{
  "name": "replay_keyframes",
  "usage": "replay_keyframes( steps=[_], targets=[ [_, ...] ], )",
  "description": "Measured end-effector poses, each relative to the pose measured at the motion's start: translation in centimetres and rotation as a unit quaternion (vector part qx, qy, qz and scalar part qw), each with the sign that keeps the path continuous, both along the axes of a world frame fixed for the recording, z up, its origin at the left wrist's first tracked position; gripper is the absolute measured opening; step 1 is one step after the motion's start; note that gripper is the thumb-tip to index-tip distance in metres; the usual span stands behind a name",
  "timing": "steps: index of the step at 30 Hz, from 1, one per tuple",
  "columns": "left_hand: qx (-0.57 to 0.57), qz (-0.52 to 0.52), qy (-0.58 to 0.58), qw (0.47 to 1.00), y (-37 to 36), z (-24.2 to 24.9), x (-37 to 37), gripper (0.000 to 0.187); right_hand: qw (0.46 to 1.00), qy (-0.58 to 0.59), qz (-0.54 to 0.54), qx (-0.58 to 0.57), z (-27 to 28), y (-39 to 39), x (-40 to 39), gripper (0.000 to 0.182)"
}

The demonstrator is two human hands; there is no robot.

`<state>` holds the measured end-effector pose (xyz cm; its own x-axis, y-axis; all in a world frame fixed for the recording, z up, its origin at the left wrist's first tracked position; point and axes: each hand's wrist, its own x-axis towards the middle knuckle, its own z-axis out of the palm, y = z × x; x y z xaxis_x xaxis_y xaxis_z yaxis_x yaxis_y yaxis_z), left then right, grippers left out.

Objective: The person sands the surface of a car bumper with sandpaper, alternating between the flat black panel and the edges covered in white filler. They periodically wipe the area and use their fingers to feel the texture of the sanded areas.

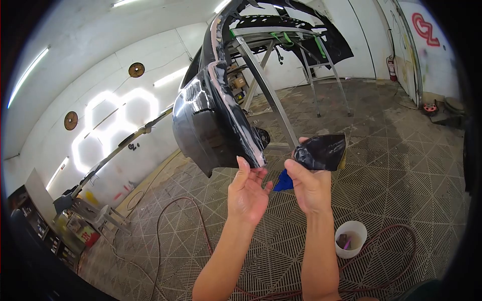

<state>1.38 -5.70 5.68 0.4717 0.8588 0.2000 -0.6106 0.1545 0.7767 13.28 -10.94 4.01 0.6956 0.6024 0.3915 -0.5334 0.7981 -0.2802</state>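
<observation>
Head view: black bumper cover (198, 130) on metal stand (267, 93), glossy patches, pinkish filler strip (229, 103) down its edge. Right hand (312, 190) pinches black sandpaper sheet (326, 152), white-smeared. Left hand (247, 194) at bumper's lower tip, fingers curled; can't tell if gripping.

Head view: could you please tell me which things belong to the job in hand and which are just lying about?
Apparently in use:
black bumper, left hand at its lower end
dark sheet in the right hand
metal stand

Probably just lying about:
red hose
chair
fire extinguisher
</observation>
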Motion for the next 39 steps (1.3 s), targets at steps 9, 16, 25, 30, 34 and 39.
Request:
replay_keyframes(
  steps=[9, 16, 25, 30, 34, 39],
  targets=[
    [-0.006, 0.003, 0.004, 1.0, 0.3, -0.4, 0.1, 0.038, 0.989, -0.102, -0.087, -0.057, -0.4, 0.9, -1.0, 0.021],
    [-0.003, -0.01, -0.014, 1.0, 1.0, -0.8, 0.2, 0.04, 0.975, -0.172, -0.11, -0.092, -1.0, 2.6, -1.4, 0.021],
    [-0.005, 0.004, 0.009, 1.0, 0.6, -0.5, -0.1, 0.038, 0.911, -0.361, -0.192, -0.054, 0.2, 2.9, 0.6, 0.028],
    [-0.001, -0.002, -0.013, 1.0, 0.9, -0.7, 0.0, 0.037, 0.883, -0.396, -0.248, -0.046, 0.2, 3.2, 0.9, 0.027],
    [-0.011, 0.008, -0.011, 1.0, 0.9, -0.8, 0.4, 0.036, 0.888, -0.381, -0.253, -0.045, 1.0, 3.3, 0.6, 0.024],
    [-0.006, 0.011, -0.005, 1.0, 1.0, -0.8, 0.2, 0.035, 0.888, -0.389, -0.244, -0.026, 0.6, 3.3, 1.0, 0.022]
  ],
)
